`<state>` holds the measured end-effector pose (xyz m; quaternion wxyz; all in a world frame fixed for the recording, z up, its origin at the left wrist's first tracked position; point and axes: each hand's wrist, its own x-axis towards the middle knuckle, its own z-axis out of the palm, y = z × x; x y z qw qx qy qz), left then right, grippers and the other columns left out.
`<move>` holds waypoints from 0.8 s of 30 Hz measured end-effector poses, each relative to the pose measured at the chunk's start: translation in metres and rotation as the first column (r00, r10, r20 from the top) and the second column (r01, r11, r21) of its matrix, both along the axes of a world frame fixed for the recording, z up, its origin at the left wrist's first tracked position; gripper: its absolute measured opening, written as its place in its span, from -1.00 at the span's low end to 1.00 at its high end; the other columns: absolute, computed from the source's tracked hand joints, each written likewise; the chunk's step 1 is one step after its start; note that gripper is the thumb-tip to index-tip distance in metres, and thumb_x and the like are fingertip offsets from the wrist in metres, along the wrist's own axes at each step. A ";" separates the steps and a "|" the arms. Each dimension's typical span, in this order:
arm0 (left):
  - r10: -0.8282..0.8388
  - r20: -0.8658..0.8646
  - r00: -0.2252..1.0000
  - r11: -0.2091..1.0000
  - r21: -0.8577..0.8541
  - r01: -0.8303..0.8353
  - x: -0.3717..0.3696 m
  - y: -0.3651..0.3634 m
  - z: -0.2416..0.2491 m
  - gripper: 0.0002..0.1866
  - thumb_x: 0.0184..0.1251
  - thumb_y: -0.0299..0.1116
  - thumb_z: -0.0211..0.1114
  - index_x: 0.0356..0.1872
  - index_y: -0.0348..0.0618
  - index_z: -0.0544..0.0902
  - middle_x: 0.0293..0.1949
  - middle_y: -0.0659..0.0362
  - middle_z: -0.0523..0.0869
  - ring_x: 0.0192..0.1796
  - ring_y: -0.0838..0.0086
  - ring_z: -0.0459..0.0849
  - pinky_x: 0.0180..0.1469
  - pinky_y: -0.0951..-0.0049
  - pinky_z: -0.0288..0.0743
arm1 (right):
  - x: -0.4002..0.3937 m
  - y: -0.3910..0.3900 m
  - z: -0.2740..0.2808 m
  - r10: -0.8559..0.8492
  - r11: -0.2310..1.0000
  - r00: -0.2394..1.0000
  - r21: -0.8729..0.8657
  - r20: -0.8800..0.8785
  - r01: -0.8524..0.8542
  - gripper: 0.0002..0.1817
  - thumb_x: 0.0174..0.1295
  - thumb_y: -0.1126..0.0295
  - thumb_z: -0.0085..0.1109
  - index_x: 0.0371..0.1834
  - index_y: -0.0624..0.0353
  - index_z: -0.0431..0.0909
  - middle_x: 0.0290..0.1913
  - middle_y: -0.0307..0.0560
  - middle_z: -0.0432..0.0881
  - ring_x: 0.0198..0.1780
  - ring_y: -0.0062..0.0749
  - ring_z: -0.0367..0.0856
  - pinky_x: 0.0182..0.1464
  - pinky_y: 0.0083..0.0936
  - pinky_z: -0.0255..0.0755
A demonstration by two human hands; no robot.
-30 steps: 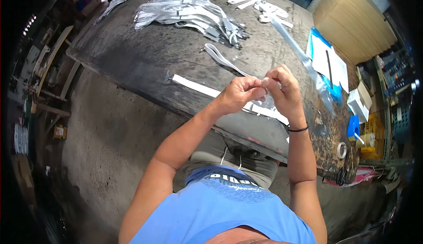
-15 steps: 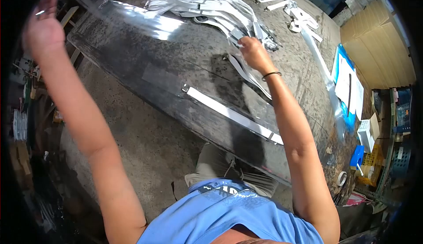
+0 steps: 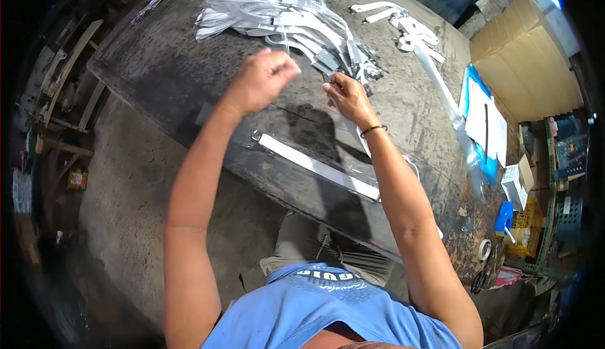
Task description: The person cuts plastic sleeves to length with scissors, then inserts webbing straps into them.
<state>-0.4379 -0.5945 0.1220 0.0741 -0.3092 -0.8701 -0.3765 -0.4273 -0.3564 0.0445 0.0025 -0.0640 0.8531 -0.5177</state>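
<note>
My right hand [image 3: 350, 100] is closed on the dark end of a white strap [image 3: 360, 140], which hangs down behind the wrist. To its left, my left hand [image 3: 259, 83] is raised over the table with thumb and fingers pressed together; what they hold, if anything, is too small to make out. Another white strap [image 3: 318, 167] lies flat near the table's front edge, a dark fitting at its left end. Beyond both hands spreads a large pile of white straps [image 3: 290, 18] with dark ends.
A smaller bunch of white straps [image 3: 413, 31] lies at the back right. Papers [image 3: 488, 119] on blue plastic, a tape roll [image 3: 484, 249] and a blue dispenser [image 3: 504, 217] are on the right, near a cardboard box [image 3: 526, 65].
My left hand has come in from the far left to beside my right hand. My right hand has moved slightly nearer with a strap. The shiny clear film at the left is gone from the table.
</note>
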 end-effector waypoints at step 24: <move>-0.358 0.218 0.908 0.916 0.270 0.297 0.072 0.091 0.010 -0.85 0.20 -0.35 0.42 -0.42 -0.19 0.66 -0.29 0.26 0.62 -0.19 0.58 0.57 -0.11 0.51 0.47 | 0.157 0.068 0.074 -0.223 0.974 0.932 -0.040 -0.286 0.221 -0.83 0.24 0.42 0.26 -0.15 0.23 0.60 -0.29 0.02 0.69 -0.27 -0.29 0.70 -0.20 -0.48 0.51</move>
